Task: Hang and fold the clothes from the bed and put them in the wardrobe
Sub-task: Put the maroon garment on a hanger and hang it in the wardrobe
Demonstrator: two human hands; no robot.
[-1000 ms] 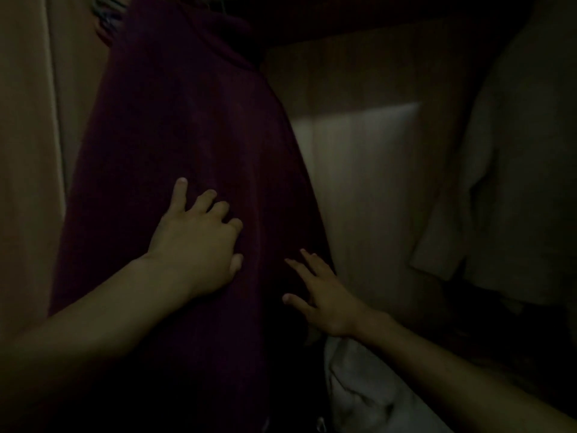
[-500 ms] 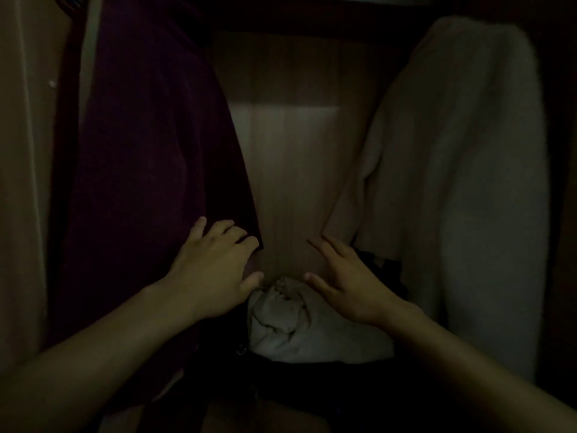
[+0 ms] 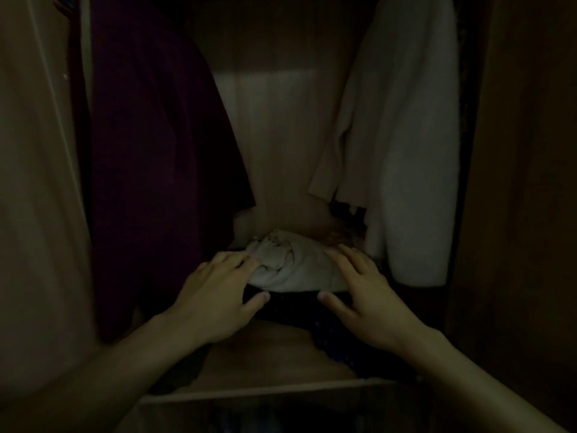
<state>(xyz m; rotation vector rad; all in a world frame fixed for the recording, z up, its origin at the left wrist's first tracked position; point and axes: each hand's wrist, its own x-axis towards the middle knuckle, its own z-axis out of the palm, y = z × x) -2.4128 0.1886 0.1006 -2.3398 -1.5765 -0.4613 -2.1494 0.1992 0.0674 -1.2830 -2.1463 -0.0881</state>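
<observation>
I look into a dim wardrobe (image 3: 274,126). A dark maroon garment (image 3: 156,151) hangs on the left and a white fluffy garment (image 3: 402,145) hangs on the right. On the wardrobe floor lies a crumpled white cloth (image 3: 293,267) on top of dark clothes (image 3: 337,335). My left hand (image 3: 215,298) is open, its fingertips at the left edge of the white cloth. My right hand (image 3: 365,295) is open too, fingers spread at the cloth's right edge. Neither hand grips anything.
A light wardrobe door (image 3: 37,182) stands at the left and a dark wooden side panel (image 3: 524,182) at the right. The front lip of the wardrobe floor (image 3: 265,392) runs below my forearms. A hanger end (image 3: 64,3) shows at top left.
My left hand has left the maroon garment and both hands have dropped to the white cloth pile on the wardrobe floor. My view has tilted down and to the right.
</observation>
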